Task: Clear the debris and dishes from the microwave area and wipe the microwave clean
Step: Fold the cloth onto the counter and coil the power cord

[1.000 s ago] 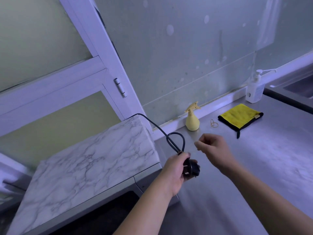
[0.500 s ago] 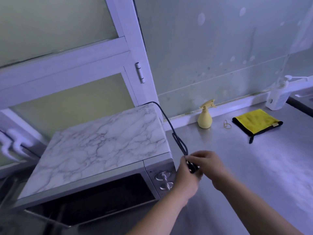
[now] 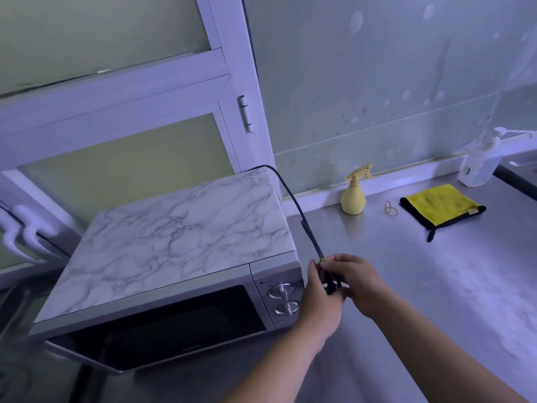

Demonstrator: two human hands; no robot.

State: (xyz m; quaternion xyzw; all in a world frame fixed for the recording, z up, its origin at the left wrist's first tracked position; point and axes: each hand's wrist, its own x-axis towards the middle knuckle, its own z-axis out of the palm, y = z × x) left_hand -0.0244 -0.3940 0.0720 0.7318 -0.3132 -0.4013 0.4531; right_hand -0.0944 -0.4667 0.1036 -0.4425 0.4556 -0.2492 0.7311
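Just off the front right corner of the marble-topped microwave [image 3: 174,242], the left hand [image 3: 318,303] and right hand [image 3: 359,282] both pinch the folded end of its black cord [image 3: 293,199], while the spray bottle [image 3: 353,196] and yellow cloth [image 3: 438,206] sit on the counter [image 3: 436,286] farther right of the microwave.

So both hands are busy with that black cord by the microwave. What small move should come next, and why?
Probably lay the bundled cord down beside the microwave. Both the left hand and the right hand grip it, while the spray bottle and yellow cloth needed for wiping sit untouched on the counter.
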